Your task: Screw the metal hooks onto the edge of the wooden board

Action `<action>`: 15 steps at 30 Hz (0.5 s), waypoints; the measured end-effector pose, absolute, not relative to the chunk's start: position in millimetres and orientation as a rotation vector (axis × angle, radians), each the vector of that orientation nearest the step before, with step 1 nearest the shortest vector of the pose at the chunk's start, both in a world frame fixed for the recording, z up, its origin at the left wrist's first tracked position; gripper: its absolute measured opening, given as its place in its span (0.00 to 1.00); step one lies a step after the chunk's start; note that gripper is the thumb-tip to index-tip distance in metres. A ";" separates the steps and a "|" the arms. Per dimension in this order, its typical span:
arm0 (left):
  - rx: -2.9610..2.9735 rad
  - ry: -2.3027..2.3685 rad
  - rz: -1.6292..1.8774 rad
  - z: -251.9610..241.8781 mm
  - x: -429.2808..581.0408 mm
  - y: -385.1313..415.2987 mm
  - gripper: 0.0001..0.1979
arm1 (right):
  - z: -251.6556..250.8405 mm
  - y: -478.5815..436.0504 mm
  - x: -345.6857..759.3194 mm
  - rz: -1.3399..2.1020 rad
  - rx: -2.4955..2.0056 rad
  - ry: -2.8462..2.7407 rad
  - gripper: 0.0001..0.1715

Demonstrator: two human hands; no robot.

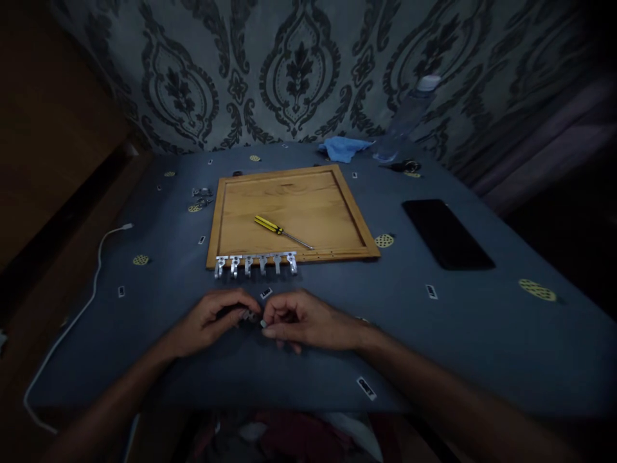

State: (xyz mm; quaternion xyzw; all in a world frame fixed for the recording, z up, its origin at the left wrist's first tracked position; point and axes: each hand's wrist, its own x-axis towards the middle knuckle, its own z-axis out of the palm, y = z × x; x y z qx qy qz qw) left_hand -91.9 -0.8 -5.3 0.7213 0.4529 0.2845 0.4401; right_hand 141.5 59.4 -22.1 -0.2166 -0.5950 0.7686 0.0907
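My left hand point(216, 319) is closed, pinching a small dark metal part point(249, 316) between thumb and fingers; its exact kind is too dim to make out. Close beside it, my right hand point(308, 319) grips a tiny pale piece point(263, 323) at thumb and fingertip. Both hands are low over the table, in front of a framed wooden panel point(289, 199). Along the panel's front edge sits a row of several silver metal hinges point(249, 264). A yellow-and-black screwdriver point(270, 224) lies on the panel, its shaft pointing to the right.
Left of the panel lie loose metal pieces point(202, 197). A black tablet-like slab point(448, 235) rests on the right. At the back are a blue cloth point(345, 148), a clear bottle point(405, 122) and a dark object point(403, 166). A white cable point(99, 263) runs along the left.
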 end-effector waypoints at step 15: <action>1.920 1.397 0.977 7.1 -80.0 22.7 0.10 | -6.1 76.3 156.0 2.011 -0.649 -1.620 0.24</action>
